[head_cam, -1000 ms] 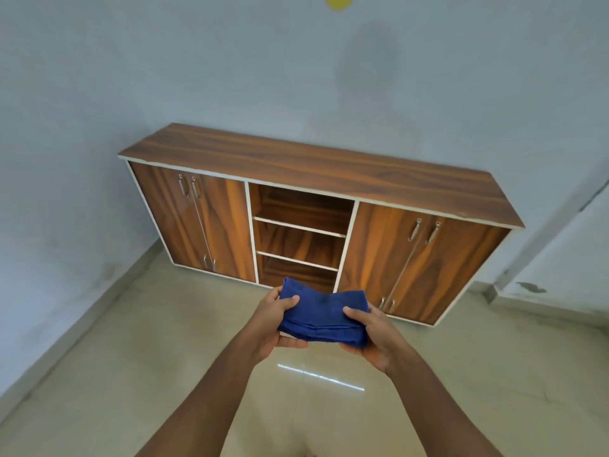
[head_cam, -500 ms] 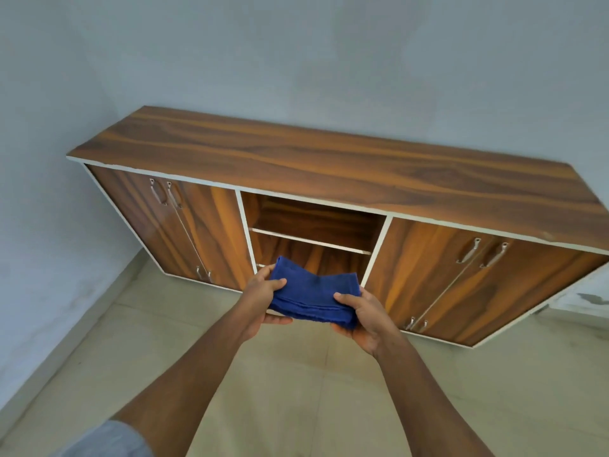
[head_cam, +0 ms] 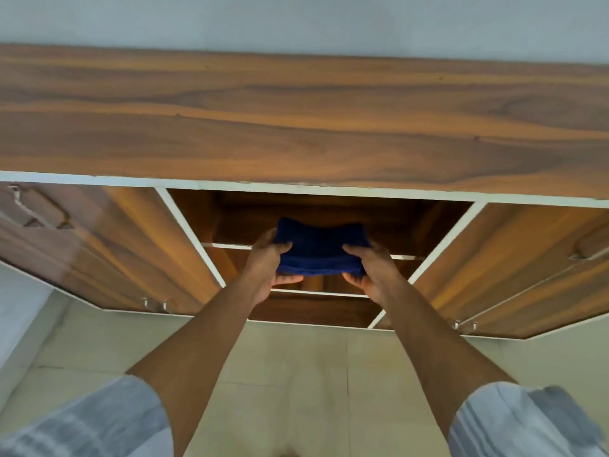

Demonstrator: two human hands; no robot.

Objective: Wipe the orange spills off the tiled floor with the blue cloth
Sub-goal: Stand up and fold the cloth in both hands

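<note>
The folded blue cloth (head_cam: 319,249) is held flat between both hands at the open middle bay of a wooden cabinet, level with its upper shelf. My left hand (head_cam: 268,263) grips the cloth's left end, thumb on top. Gripping the right end is my right hand (head_cam: 370,267). The far edge of the cloth reaches into the shadowed shelf space. The beige tiled floor (head_cam: 296,374) lies below; no orange spill shows on it in this view.
The wooden cabinet (head_cam: 296,120) fills the upper view, with closed doors left (head_cam: 108,245) and right (head_cam: 514,265) of the open bay. Its white-edged shelves (head_cam: 227,246) sit under the cloth. A grey wall runs behind and at the left.
The view has come much closer to the cabinet. Both hands have carried the cloth forward and up, from in front of the lower shelves into the upper shelf opening.
</note>
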